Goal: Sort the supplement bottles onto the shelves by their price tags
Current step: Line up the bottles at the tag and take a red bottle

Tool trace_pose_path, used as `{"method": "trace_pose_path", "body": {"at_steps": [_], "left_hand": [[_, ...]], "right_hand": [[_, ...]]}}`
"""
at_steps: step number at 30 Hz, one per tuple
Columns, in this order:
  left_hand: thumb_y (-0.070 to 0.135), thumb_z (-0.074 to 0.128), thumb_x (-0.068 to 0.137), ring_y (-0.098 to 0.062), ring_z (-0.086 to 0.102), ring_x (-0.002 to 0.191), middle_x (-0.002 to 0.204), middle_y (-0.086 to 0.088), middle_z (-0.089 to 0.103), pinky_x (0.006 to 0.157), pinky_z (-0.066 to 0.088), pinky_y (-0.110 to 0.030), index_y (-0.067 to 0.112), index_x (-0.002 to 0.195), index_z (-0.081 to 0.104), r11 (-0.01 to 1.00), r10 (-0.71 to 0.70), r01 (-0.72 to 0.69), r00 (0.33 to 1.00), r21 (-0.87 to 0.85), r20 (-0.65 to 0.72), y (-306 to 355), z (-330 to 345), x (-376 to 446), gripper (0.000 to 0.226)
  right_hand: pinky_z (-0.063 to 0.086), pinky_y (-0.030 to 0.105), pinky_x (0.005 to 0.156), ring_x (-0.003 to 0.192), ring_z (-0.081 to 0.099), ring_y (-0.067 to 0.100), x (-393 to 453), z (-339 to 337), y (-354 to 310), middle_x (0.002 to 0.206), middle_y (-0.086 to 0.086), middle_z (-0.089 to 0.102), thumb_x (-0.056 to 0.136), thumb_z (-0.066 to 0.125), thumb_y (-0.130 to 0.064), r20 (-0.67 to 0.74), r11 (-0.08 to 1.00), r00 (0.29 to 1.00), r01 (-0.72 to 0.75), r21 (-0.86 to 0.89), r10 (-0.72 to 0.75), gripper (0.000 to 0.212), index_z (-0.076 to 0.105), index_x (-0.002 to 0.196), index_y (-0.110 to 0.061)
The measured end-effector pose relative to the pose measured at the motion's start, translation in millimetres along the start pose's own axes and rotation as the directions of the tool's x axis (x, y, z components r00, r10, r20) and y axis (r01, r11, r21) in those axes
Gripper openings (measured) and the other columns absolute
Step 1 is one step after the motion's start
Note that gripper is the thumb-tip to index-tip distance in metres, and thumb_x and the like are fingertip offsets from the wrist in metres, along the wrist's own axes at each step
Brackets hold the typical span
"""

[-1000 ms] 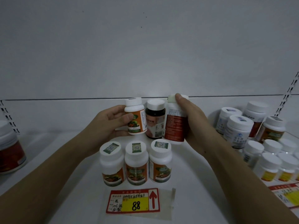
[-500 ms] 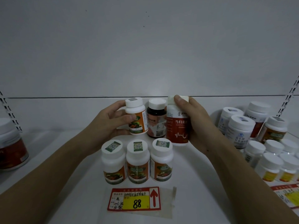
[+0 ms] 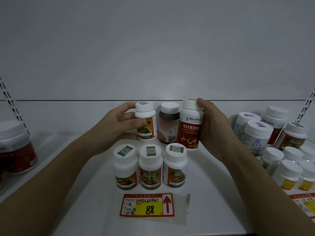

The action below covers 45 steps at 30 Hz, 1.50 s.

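Left hand point(image 3: 117, 126) gripped an orange-labelled bottle point(image 3: 146, 122) above the shelf point(image 3: 213, 193); right hand point(image 3: 213, 132) clutched a red-labelled bottle point(image 3: 190, 126). Between them stood a dark bottle point(image 3: 168, 125), behind three orange-labelled bottles point(image 3: 150, 167) and the 88 price tag point(image 3: 147, 205).

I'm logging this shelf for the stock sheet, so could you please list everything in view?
orange-label bottles: three, white caps, row behind the tag
held orange bottle: one, white cap, in left hand
brown bottle: one, white cap, standing between the hands
red bottle: one, white cap, in right hand
88 tag: one, red and yellow, shelf front
right bottles: a dozen or so, white caps, mixed labels
large red jar: one, far left
shelf: white
left hand: grips orange bottle
right hand: grips red bottle
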<state>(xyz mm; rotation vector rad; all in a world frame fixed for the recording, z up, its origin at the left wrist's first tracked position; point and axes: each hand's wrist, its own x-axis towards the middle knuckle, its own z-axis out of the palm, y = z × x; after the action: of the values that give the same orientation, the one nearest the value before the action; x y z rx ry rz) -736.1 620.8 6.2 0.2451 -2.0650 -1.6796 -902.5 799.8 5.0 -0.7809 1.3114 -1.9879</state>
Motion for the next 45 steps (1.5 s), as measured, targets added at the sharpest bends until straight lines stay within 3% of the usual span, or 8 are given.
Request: {"method": "trace_pose_path", "body": {"at_steps": [5, 14, 26, 31, 36, 39, 42, 45], "left_hand": [[0.035, 0.085, 0.059, -0.022, 0.068, 0.108, 0.115, -0.003, 0.072, 0.085, 0.057, -0.031, 0.021, 0.118, 0.057, 0.988, -0.086, 0.073, 0.992, 0.136, 0.088, 12, -37, -8, 0.067], [-0.004, 0.073, 0.079, -0.022, 0.067, 0.107, 0.117, -0.001, 0.070, 0.091, 0.055, -0.037, 0.016, 0.115, 0.055, 0.876, -0.350, 0.208, 0.895, 0.436, 0.275, 10, -56, -19, 0.046], [-0.014, 0.072, 0.075, -0.023, 0.064, 0.113, 0.126, -0.002, 0.064, 0.092, 0.055, -0.034, 0.021, 0.126, 0.054, 0.866, -0.402, 0.257, 0.869, 0.430, 0.290, 3, -52, -26, 0.065], [-0.006, 0.066, 0.084, -0.019, 0.061, 0.116, 0.129, -0.002, 0.061, 0.100, 0.051, -0.039, 0.026, 0.129, 0.054, 0.864, -0.311, 0.235, 0.944, 0.445, 0.106, 20, -45, -48, 0.056], [0.007, 0.061, 0.092, -0.010, 0.062, 0.110, 0.117, 0.000, 0.067, 0.097, 0.051, -0.031, 0.029, 0.115, 0.060, 0.823, 0.028, 0.086, 0.981, 0.562, -0.191, 87, -59, -82, 0.031], [0.022, 0.059, 0.095, -0.004, 0.059, 0.109, 0.115, 0.006, 0.066, 0.085, 0.046, -0.016, 0.030, 0.116, 0.060, 0.680, 0.132, 0.104, 0.956, 0.726, -0.261, 122, -78, -105, 0.023], [0.038, 0.057, 0.094, -0.008, 0.054, 0.114, 0.119, 0.010, 0.062, 0.092, 0.042, -0.026, 0.035, 0.120, 0.057, 0.511, 0.127, 0.216, 0.938, 0.832, -0.322, 138, -107, -127, 0.027], [0.043, 0.057, 0.092, -0.011, 0.055, 0.114, 0.119, 0.009, 0.062, 0.096, 0.044, -0.031, 0.035, 0.123, 0.053, 0.468, 0.115, 0.294, 0.915, 0.833, -0.388, 145, -135, -148, 0.032]], "right_hand": [[0.057, 0.030, 0.074, 0.097, 0.071, 0.018, -1, -1, 2, 0.106, 0.000, 0.073, 0.093, 0.048, -0.038, 0.038, 0.996, 0.996, 0.077, -0.048, -0.075, 0.029, 0.063, 0.111, -0.021], [0.058, 0.039, 0.087, 0.109, 0.067, 0.026, 1, -1, 8, 0.111, 0.001, 0.070, 0.087, 0.061, -0.038, 0.108, 0.973, 0.985, 0.155, -0.171, -0.138, 0.034, 0.061, 0.116, -0.020], [0.054, 0.044, 0.095, 0.111, 0.064, 0.028, -3, 6, 9, 0.115, 0.003, 0.068, 0.081, 0.061, -0.034, 0.111, 0.965, 0.988, 0.132, -0.224, -0.110, 0.047, 0.057, 0.124, -0.015], [0.054, 0.038, 0.089, 0.106, 0.064, 0.020, -14, 24, -21, 0.108, -0.006, 0.069, 0.085, 0.065, -0.030, 0.106, 0.921, 0.977, 0.211, -0.326, -0.186, 0.032, 0.061, 0.116, -0.021], [0.053, 0.039, 0.091, 0.106, 0.064, 0.018, -17, 73, -59, 0.115, -0.002, 0.068, 0.089, 0.067, -0.032, 0.212, 0.855, 0.955, 0.284, -0.434, -0.210, 0.021, 0.065, 0.110, -0.029], [0.054, 0.033, 0.082, 0.102, 0.067, 0.016, -22, 111, -73, 0.109, -0.001, 0.072, 0.089, 0.068, -0.034, 0.282, 0.878, 0.947, 0.263, -0.400, -0.155, 0.025, 0.067, 0.111, -0.024], [0.054, 0.029, 0.076, 0.099, 0.068, 0.015, -28, 146, -78, 0.106, 0.001, 0.073, 0.086, 0.072, -0.034, 0.334, 0.894, 0.938, 0.228, -0.386, -0.095, 0.028, 0.068, 0.110, -0.020], [0.057, 0.034, 0.084, 0.099, 0.069, 0.015, -32, 177, -79, 0.104, 0.001, 0.074, 0.084, 0.075, -0.032, 0.364, 0.875, 0.930, 0.218, -0.432, -0.052, 0.030, 0.069, 0.109, -0.019]]}}
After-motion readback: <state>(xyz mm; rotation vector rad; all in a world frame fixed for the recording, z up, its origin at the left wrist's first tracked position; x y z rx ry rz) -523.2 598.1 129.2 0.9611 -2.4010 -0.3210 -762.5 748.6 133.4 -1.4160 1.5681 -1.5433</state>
